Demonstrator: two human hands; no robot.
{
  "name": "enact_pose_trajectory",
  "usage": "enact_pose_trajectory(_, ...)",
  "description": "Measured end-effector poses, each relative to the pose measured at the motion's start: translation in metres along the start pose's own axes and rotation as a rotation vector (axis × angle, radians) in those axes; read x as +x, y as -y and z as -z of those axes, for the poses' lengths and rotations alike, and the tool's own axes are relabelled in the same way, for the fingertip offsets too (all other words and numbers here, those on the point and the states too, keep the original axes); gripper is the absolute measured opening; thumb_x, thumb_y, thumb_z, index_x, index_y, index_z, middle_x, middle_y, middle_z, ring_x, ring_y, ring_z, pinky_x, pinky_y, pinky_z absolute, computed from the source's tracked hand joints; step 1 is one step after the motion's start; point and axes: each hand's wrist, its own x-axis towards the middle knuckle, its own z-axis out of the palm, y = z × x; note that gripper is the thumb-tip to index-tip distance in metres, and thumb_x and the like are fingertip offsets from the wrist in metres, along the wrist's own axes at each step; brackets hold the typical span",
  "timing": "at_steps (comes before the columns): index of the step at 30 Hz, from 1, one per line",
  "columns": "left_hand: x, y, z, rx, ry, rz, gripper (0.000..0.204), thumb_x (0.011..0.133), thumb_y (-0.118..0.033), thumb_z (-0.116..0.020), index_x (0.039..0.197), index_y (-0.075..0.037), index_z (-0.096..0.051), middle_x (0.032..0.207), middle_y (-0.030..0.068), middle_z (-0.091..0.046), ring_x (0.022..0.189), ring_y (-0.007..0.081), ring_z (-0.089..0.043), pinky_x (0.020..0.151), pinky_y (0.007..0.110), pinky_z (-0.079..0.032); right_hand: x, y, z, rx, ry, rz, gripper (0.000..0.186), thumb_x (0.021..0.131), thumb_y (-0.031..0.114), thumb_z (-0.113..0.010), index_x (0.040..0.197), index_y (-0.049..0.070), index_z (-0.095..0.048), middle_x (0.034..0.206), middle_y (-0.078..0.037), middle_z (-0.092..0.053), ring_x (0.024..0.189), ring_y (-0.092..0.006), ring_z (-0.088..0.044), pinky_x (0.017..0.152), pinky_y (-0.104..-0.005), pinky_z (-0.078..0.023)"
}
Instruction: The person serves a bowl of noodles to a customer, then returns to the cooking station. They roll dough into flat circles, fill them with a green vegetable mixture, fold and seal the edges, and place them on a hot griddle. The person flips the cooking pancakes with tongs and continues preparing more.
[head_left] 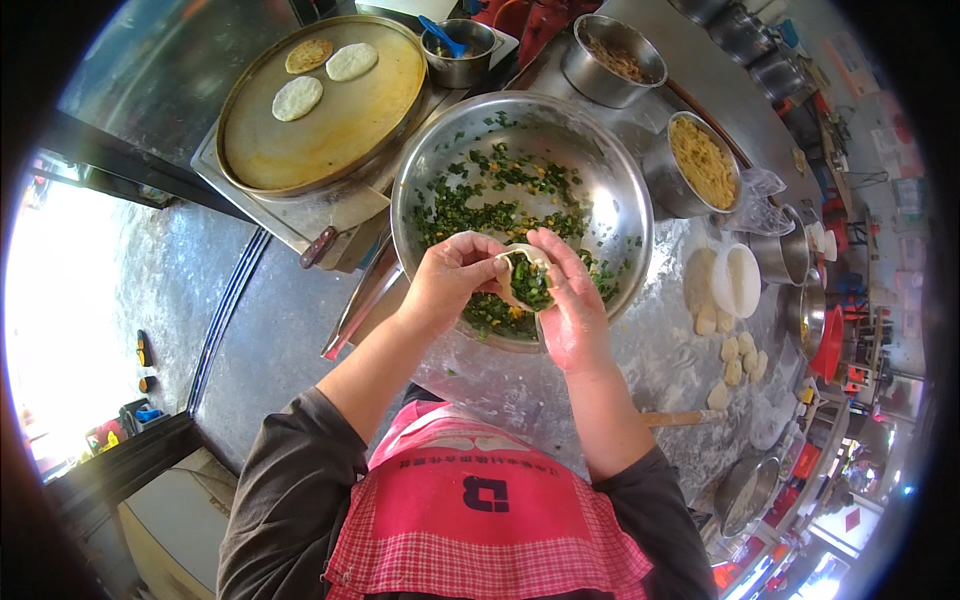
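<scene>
Over a large steel bowl (617, 185) of chopped greens with yellow bits, a round dough wrapper (508, 285) is held with its edges raised around a green filling (530, 282). My left hand (447, 282) pinches the wrapper's rim at its left side between thumb and fingers. From the right, my right hand (575, 318) cups the wrapper, fingers curved along its far and right edges. Both hands have pale, flour-like dust on them. The chopped greens mixture (462, 205) lies spread over the bowl's bottom and far wall.
At far left, a round griddle (335, 145) carries three flatbreads (297, 99). Beyond the bowl stand a pot with a blue utensil (443, 37), a pot of brown filling (615, 62) and one of yellow filling (703, 160). Rightward lie a white bowl (737, 282), several dough pieces (746, 355) and a rolling pin (682, 418).
</scene>
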Motion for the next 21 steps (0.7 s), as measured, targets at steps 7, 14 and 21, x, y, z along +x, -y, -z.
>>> enact_pose_trajectory(7,-0.005,0.025,-0.003,0.794,-0.013,-0.545,0.008,0.078,0.003,-0.07,0.081,-0.001,-0.065,0.098,0.0083,-0.061,0.082,0.0174,-0.063,0.066,0.029,-0.052,0.0,-0.037,0.016,0.053,-0.184,-0.193,0.031,0.1,0.008,-0.046,0.129,0.005,-0.053,0.122,-0.007,-0.056,0.102,-0.0165,-0.057,0.079,-0.0346,-0.057)
enact_pose_trajectory(14,-0.001,-0.008,-0.005,0.711,-0.005,-0.191,0.028,0.082,0.001,-0.067,0.109,0.0,-0.059,0.088,0.0058,-0.064,0.08,0.0114,-0.061,0.07,0.028,-0.052,0.004,-0.034,0.009,-0.144,-0.098,-0.069,0.033,0.101,0.011,-0.044,0.131,0.002,-0.05,0.126,-0.01,-0.054,0.11,-0.0175,-0.055,0.093,-0.033,-0.049)
enact_pose_trajectory(21,-0.008,0.012,0.001,0.112,-0.099,-0.007,0.005,0.088,-0.001,-0.066,0.087,-0.001,-0.061,0.089,0.0029,-0.063,0.075,0.0115,-0.061,0.066,0.026,-0.053,0.006,-0.02,0.012,0.189,-0.031,-0.209,0.047,0.097,0.027,-0.056,0.138,0.008,-0.044,0.127,-0.008,-0.053,0.113,-0.0208,-0.056,0.093,-0.0398,-0.051)
